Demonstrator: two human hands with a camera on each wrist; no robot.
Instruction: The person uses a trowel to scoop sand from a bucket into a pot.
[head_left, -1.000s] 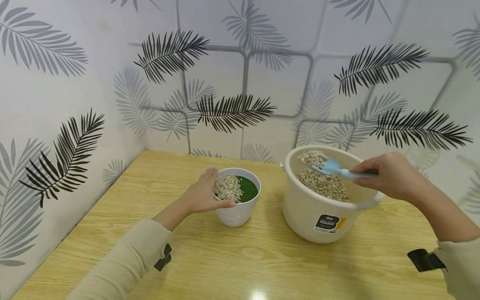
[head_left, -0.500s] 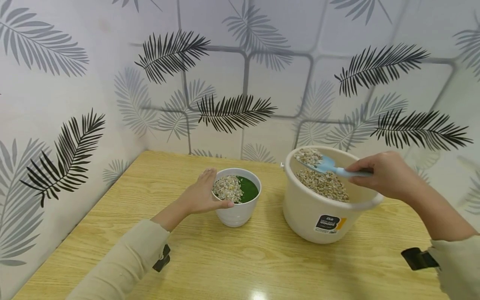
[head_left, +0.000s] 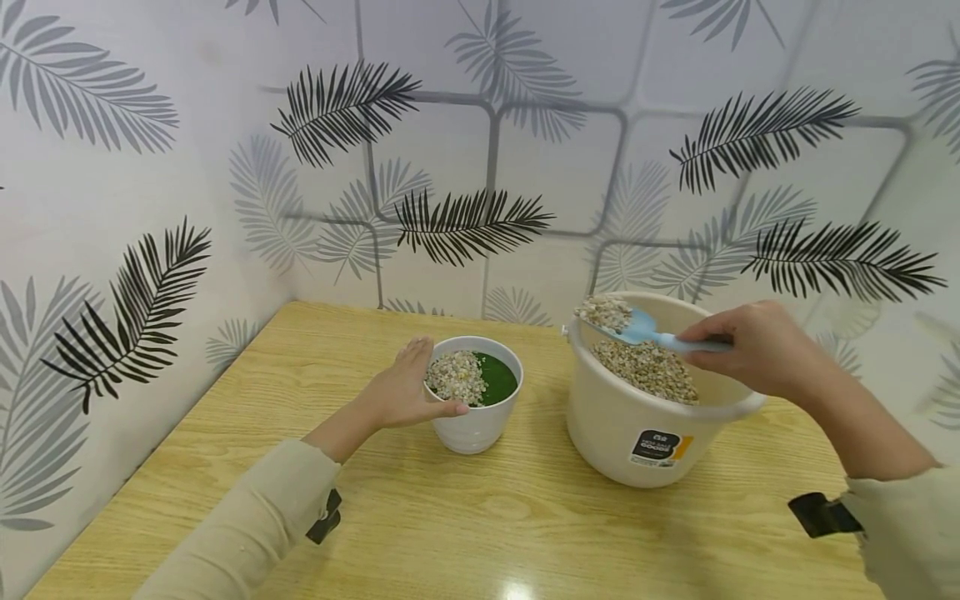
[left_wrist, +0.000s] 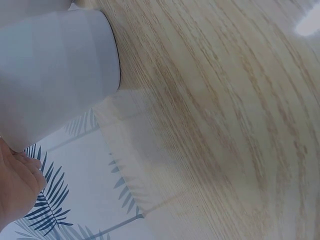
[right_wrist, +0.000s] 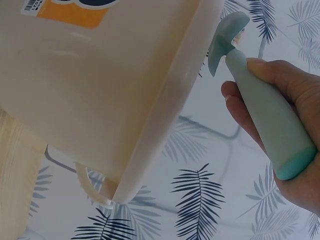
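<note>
A person is working with two bare hands at a pale wood-grain table [head_left: 480,525]. The left hand [head_left: 401,387] is resting against a small white pot [head_left: 471,433], which is standing upright left of centre; its fingers are spreading wide from the thumb, the fingers lying along the pot's left side and the thumb along the near rim. Inside the pot, pale granules [head_left: 456,379] are covering the left part of a dark green surface [head_left: 498,379], the right part of which is showing bare.

The right hand [head_left: 761,346] is gripping the handle of a light blue trowel [head_left: 641,328], fingers and thumb closing round it. The scoop is carrying a heap of granules [head_left: 603,312] and hanging over the left part of a large cream bucket [head_left: 600,433], its tip reaching the bucket's left rim; whether they are touching is hard to tell. More granules [head_left: 645,371] are lying inside the bucket, which is standing right of the pot, well apart from it, and bearing a black, white and orange label [head_left: 658,447]. Behind, a pale wall [head_left: 420,167] is showing black and grey feathery leaves.
</note>
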